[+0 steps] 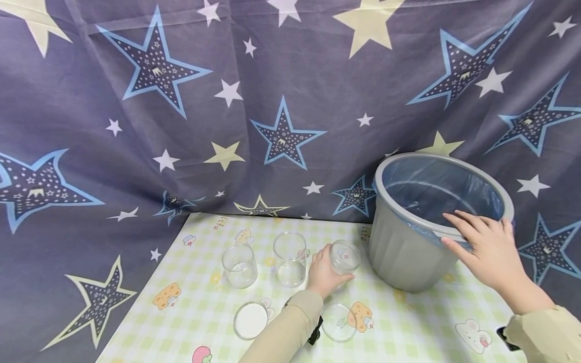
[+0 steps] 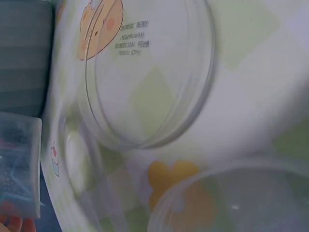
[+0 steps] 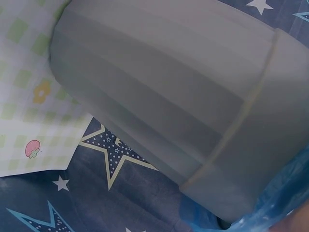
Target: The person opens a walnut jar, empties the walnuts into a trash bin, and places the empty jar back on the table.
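Observation:
My left hand (image 1: pixel 323 272) grips a small clear jar (image 1: pixel 345 256) at the side nearest the grey trash bin (image 1: pixel 404 252). In the left wrist view, that jar (image 2: pixel 19 164) shows at the left edge with fingertips below it. My right hand (image 1: pixel 487 247) lies over the bin's front right rim, its fingers extended and spread above the opening. Two more clear jars, a short one (image 1: pixel 239 267) and a taller one (image 1: pixel 290 259), stand left of my left hand. Nearer me lie a round lid with a white face (image 1: pixel 251 320) and a clear lid (image 1: pixel 339 322) with printed text.
A blue liner bag (image 1: pixel 426 189) lines the bin and folds over its rim. The table has a green checked cloth (image 1: pixel 172 333) with cartoon prints. A dark star-patterned curtain (image 1: pixel 281 65) hangs behind the table and down its left side.

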`<state>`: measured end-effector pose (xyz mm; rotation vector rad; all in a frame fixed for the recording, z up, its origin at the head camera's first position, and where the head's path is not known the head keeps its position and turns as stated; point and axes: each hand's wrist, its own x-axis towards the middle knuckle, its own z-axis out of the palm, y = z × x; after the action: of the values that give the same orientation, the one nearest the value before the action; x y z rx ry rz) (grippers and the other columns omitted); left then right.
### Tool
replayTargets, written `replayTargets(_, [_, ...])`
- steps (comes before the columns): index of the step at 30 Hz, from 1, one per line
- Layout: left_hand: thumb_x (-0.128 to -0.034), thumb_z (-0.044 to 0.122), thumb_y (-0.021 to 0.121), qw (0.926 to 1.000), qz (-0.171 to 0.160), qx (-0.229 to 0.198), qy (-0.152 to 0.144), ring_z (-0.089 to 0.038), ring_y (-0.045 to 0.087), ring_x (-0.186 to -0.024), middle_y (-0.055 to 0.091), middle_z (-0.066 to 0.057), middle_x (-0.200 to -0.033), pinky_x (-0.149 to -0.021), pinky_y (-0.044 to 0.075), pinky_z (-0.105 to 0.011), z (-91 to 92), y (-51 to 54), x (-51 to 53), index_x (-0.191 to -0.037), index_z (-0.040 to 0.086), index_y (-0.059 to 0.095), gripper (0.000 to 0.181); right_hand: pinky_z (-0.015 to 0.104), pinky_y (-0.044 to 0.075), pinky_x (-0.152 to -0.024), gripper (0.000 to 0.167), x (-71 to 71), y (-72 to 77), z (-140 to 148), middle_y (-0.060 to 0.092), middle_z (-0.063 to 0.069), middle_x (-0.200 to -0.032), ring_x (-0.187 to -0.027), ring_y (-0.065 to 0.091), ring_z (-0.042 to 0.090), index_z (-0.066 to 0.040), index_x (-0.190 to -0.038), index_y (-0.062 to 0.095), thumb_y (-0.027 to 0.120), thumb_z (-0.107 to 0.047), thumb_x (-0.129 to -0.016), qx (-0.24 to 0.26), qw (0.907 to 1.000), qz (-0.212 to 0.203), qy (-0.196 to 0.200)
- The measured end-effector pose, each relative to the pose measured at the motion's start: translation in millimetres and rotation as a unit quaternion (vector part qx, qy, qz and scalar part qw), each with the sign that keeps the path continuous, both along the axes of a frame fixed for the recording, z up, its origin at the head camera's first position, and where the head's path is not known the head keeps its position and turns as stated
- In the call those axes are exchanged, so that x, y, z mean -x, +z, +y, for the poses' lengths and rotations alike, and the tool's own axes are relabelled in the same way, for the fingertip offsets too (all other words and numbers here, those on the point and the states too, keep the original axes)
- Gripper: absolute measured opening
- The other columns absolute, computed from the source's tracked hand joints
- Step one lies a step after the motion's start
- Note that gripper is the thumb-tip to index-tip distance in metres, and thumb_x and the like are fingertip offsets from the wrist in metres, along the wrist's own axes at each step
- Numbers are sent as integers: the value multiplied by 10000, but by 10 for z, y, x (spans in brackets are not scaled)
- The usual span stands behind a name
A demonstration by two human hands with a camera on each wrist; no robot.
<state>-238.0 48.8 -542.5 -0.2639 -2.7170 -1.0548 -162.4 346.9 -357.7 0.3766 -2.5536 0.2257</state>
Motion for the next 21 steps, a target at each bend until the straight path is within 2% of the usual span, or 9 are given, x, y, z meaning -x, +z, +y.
replayTargets(7, [-566,385,892,9983,-423,-361,186,-299,549,-1165,561,-154,-1284,-992,462,-423,20,-43,-13,-1370,41,400,1004,736,181,-947,500,0,1,2,522,217,-1289,-1077,443,492,-167,-1310,525,576,-449,-900,-21,10000,54,-5])
replayTargets(16, [-561,337,903,9959,-502,-672,349,-339,570,-1134,547,-194,-1277,-980,470,-445,-11,-78,-5,-1360,5,393,1004,735,183,-946,496,5,-2,7,524,208,-1288,-1077,447,488,-176,-1308,527,581,-448,-897,-12,10000,87,-3])
replayTargets(21, [-573,318,900,9939,-642,-780,453,-349,560,-1147,535,-207,-1286,-998,457,-440,-18,-146,10,-1361,2,382,995,730,186,-943,495,5,-8,-3,523,213,-1285,-1084,442,486,-165,-1300,532,582,-448,-897,-11,10000,81,-7])
